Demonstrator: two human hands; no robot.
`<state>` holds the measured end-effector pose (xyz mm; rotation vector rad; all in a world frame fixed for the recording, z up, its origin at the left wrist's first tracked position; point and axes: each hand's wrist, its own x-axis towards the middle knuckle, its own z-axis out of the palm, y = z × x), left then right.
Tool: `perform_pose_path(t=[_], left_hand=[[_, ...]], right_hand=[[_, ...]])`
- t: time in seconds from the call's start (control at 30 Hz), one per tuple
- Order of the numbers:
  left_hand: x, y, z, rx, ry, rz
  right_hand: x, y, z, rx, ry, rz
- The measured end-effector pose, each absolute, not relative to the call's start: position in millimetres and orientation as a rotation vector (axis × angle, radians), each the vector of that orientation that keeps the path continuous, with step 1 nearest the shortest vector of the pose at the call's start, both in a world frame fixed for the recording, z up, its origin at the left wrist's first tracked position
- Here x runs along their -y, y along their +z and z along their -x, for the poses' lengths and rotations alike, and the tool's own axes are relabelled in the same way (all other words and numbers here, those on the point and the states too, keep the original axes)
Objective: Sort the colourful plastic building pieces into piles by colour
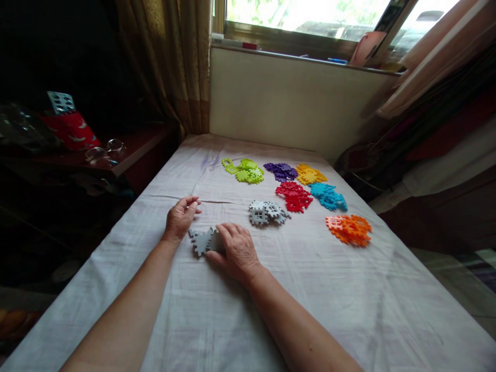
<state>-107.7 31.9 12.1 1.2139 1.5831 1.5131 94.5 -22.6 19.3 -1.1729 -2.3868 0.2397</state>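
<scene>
My right hand (238, 250) is closed on a grey interlocking plastic tile (217, 242), thumb on the near side and fingers over the top. Against its left side sits another grey tile (200, 243) with notched edges. My left hand (181, 219) hovers just beyond and left of these tiles, its fingers curled in toward the thumb and nothing visible in them. Past my right hand lies a pile of light grey tiles (267, 213), some with window-like openings.
Farther back on the white-sheeted table (310, 310) are piles of lime green (248, 171), purple (281, 171), yellow (310, 174), red (294, 196), blue (328, 196) and orange tiles (349, 231). Eyeglasses (104, 151) and a red container (73, 130) rest on the left-hand furniture.
</scene>
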Motion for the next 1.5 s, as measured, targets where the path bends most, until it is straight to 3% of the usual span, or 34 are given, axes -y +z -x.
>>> perform_pose_path(t=[0.23, 0.47, 0.73, 1.0, 1.27, 1.5], left_hand=[[-31.7, 11.9, 108.0, -1.595, 1.502, -1.250], [-30.8, 11.9, 108.1, -1.610, 1.479, -1.280], [-31.0, 11.4, 108.1, -1.626, 1.468, -1.292], [-30.2, 12.5, 108.0, -1.602, 1.479, -1.268], [-30.1, 13.2, 106.3, -1.593, 1.489, -1.245], [-29.9, 14.5, 104.7, -1.589, 1.497, -1.243]], right_hand=[[4.3, 11.1, -113.7, 2.114, 0.070, 1.326], [-33.0, 8.1, -189.6, 1.640, -0.155, 1.571], [-45.7, -12.0, -220.6, 1.467, -0.131, 1.880], [-36.2, 1.3, -200.3, 1.587, -0.178, 1.639], [3.9, 16.0, -119.5, 2.124, 0.052, 1.126], [22.4, 26.7, -85.3, 2.364, 0.209, 1.147]])
